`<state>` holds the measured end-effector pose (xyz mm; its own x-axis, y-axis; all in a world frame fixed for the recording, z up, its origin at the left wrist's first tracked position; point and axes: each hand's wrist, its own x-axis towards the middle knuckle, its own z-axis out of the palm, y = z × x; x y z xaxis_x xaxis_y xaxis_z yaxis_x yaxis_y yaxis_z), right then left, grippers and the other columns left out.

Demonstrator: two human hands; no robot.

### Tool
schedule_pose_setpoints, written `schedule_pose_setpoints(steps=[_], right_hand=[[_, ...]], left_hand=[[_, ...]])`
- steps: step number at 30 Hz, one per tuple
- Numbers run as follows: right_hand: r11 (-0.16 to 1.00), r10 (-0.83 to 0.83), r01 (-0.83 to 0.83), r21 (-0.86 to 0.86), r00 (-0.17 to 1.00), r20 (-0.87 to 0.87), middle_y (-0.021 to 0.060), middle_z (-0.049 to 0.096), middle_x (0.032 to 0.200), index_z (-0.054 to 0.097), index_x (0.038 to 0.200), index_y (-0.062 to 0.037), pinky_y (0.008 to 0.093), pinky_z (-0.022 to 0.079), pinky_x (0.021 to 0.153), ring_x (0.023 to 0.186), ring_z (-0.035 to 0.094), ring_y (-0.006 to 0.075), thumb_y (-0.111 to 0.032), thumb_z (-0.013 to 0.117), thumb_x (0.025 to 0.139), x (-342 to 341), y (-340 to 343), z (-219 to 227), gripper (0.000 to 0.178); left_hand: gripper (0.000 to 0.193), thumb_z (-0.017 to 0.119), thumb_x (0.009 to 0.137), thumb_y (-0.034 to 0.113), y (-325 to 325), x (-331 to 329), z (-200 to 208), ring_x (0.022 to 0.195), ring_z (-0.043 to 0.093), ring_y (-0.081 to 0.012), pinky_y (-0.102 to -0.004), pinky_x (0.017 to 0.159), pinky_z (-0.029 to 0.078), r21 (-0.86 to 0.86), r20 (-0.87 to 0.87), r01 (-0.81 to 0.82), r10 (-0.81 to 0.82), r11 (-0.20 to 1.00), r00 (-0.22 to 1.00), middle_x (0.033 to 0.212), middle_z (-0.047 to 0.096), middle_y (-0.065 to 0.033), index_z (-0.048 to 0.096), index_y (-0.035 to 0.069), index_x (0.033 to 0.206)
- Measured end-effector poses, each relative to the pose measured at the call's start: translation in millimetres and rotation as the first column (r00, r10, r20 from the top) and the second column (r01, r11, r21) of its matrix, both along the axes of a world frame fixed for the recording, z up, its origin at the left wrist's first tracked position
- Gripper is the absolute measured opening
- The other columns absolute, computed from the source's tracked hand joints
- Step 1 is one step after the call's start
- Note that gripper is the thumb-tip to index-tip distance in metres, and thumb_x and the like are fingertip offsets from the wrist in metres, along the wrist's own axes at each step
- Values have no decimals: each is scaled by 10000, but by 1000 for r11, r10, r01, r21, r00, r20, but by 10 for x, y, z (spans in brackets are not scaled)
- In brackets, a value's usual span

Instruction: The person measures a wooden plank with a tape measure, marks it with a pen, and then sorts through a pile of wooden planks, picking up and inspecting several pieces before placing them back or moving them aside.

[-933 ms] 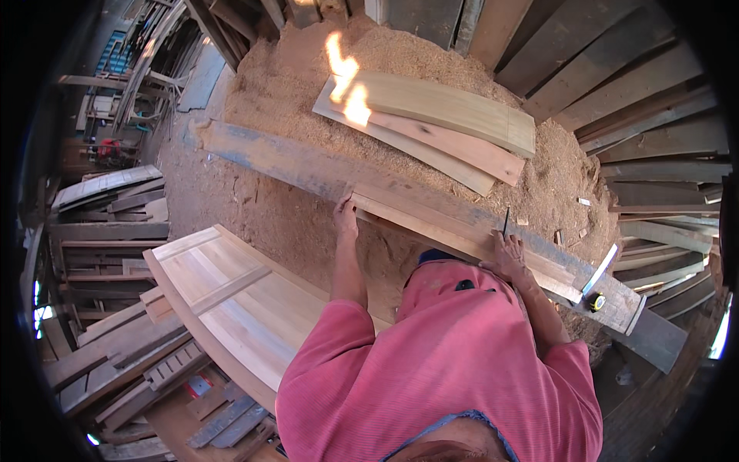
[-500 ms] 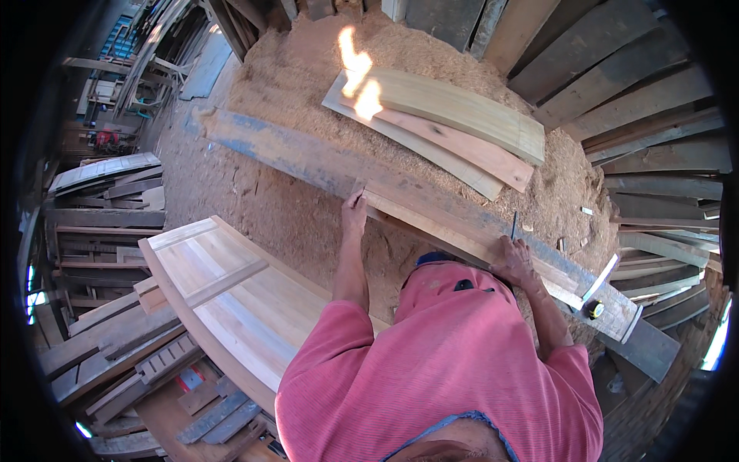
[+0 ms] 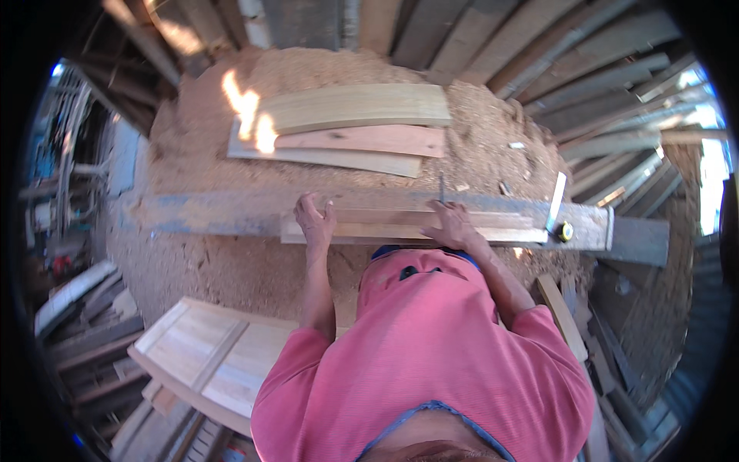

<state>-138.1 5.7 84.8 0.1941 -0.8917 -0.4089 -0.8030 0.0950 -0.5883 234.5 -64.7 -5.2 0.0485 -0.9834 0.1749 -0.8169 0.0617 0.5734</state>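
The long, narrow, pale wooden strip (image 3: 369, 231) lay along the near edge of the blue-grey weathered plank bench (image 3: 246, 219). By its left end was the left hand (image 3: 314, 219), thumb and fingers parted. The right hand (image 3: 453, 224) lay across it, fingers spread (whether they pinched the slim dark upright stick (image 3: 442, 187), I could not tell). Near the bench's right end sat a round yellow-and-black tape measure (image 3: 565, 231).

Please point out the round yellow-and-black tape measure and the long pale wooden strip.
Round yellow-and-black tape measure (image 3: 564, 232), head view: middle of its case.
Long pale wooden strip (image 3: 391, 231), head view: near side, around mid-length.
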Motion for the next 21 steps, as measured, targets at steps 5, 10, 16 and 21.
schedule_pose_setpoints(steps=[5,10,16,21], right_hand=[[994,-111,35,106,345,932,229,710,1316,619,1445,23,425,500,1091,1254,666,319,-523,724,943,51,-42,1517,749],[853,506,46,-520,-314,803,321,649,1381,576,1433,133,528,422,1165,1346,582,460,-653,690,943,-69,205,2838,934],[591,807,408,-696,-288,516,429,574,1377,584,1347,196,581,491,1037,1251,612,537,-543,599,1043,-430,419,3076,799],[741,471,519,-427,52,881,248,696,1286,667,1286,13,481,521,1010,1155,674,378,-394,474,1110,-1971,897,2281,483]], left_hand=[[797,805,879,303,10,-1335,195,1374,495,-457,-546,1187,383,365,-574,734,-482,573,662,1416,566,-263,441,-3,1518],[1098,860,830,469,341,-2500,505,1445,439,-423,-556,1218,345,587,-15,743,-913,321,407,1532,494,-238,261,74,1662],[1223,942,648,523,390,-3022,347,1419,460,-417,-640,1210,303,682,156,625,-911,379,382,1494,520,-209,343,81,1618],[1025,940,634,416,559,-3044,80,1346,548,-402,-575,1160,395,586,235,650,-869,484,435,1383,605,-186,475,85,1485]])
